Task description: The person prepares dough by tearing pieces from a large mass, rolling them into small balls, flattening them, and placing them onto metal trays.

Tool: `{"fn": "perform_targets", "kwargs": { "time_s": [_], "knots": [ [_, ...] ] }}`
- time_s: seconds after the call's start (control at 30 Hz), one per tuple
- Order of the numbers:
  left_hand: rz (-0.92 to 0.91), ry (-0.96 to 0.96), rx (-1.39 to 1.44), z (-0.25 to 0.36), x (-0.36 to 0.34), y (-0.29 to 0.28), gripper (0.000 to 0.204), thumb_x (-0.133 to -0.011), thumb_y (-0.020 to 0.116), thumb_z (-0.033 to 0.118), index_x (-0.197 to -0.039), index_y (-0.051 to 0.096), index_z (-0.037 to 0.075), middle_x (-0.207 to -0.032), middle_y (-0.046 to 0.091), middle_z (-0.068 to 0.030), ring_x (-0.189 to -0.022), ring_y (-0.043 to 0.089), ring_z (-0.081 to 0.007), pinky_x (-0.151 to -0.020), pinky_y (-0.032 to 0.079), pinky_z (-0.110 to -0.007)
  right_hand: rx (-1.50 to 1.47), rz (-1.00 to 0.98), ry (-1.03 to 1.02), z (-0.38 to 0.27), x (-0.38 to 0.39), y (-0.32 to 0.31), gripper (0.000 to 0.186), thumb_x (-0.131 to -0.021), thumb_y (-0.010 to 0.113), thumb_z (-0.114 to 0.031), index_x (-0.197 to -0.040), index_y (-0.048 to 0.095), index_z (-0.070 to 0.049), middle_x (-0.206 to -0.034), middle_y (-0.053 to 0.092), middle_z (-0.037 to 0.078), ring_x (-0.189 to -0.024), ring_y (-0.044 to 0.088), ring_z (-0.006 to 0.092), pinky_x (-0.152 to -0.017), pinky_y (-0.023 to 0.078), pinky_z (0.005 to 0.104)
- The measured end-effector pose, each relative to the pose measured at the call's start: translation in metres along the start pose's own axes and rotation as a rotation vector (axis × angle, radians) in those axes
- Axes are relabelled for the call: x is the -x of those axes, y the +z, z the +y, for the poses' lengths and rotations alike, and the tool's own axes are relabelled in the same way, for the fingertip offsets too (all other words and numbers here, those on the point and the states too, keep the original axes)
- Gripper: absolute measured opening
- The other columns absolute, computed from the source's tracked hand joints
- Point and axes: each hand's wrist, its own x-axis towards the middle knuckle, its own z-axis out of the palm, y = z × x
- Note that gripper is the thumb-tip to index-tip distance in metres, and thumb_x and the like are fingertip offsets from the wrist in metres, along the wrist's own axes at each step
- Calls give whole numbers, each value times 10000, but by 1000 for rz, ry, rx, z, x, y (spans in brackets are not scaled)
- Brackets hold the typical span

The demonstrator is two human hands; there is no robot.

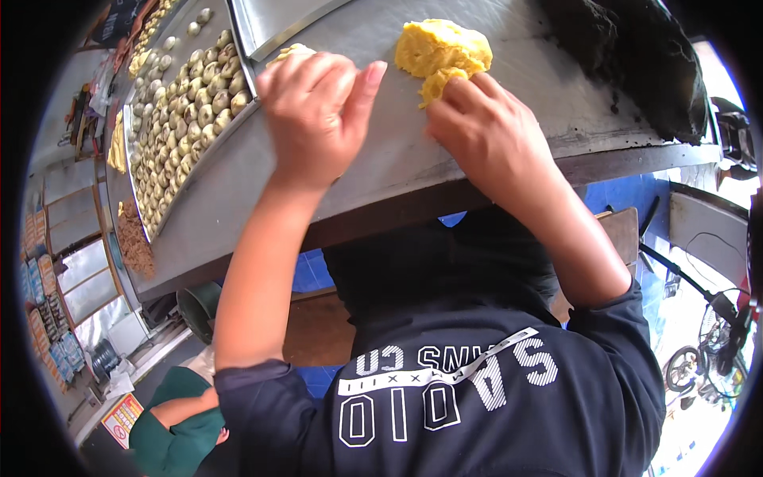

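A large lump of yellow dough [445, 49] lies on the metal tabletop [373, 143]. My right hand [493, 131] pinches a smaller piece of that dough [438, 84] at the lump's near edge. To the left, my left hand [311, 111] is raised over the table with its fingers curled and its thumb sticking out. Pale yellow dough [292, 52] shows just beyond its knuckles; whether the fingers hold it is hidden. Close by on the left stands a tray [246, 105] filled with rows of small round pale balls [191, 111] with darker spots.
Another metal tray [278, 24] lies at the far edge. A big black mass [636, 63] sits at the right with dark crumbs around it. Brown crumbly stuff [135, 242] lies at the left corner. A person in green [179, 421] is at lower left; a bicycle [703, 362] stands at right.
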Motion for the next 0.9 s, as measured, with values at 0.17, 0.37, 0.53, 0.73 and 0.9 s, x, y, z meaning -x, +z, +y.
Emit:
{"fn": "perform_targets", "kwargs": {
  "time_s": [0.17, 0.37, 0.53, 0.73, 0.9],
  "knots": [
    [107, 223, 28, 7, 18, 38, 214, -1046, 835, 251, -896, 763, 116, -872, 735, -23, -894, 716, -240, -940, 449, -407, -203, 116, 183, 5, 13, -23, 245, -853, 888, -107, -1035, 728, -71, -1146, 731, 104, -1115, 727, 360, -927, 617, 481],
    [190, 229, -4, -10, 27, 36, 244, -1020, 834, 268, -844, 725, 138, -804, 657, 8, -799, 648, -245, -881, 447, -437, -107, 56, 96, 9, 22, -12, 134, -931, 771, -89, -1064, 759, -96, -1182, 724, 77, -1125, 716, 322, -949, 629, 450],
    [125, -334, 512, -10, 24, 33, 232, -1131, 731, 226, -977, 831, 85, -744, 617, -31, -714, 591, -187, -724, 426, -347, 48, 26, 43, -7, 6, 5, 132, -901, 778, -113, -1032, 764, -110, -1072, 675, 78, -1060, 696, 281, -936, 635, 426],
    [-276, -265, -334, 3, 97, -55, 234, -1085, 819, 283, -1206, 907, 103, -884, 687, -2, -789, 605, -146, -890, 465, -353, -175, 2, 111, 5, 15, -23, 152, -929, 748, -85, -1079, 764, -68, -1100, 695, 106, -1072, 698, 332, -946, 630, 449],
    [-135, -559, -76, 29, 113, -35, 152, -1064, 838, 195, -1140, 861, 66, -1126, 719, -52, -926, 693, -218, -943, 529, -409, -265, -49, 69, -4, 30, -25, 236, -935, 765, -97, -1169, 782, -69, -1256, 727, 106, -1141, 708, 352, -990, 623, 461]
  ]
}}
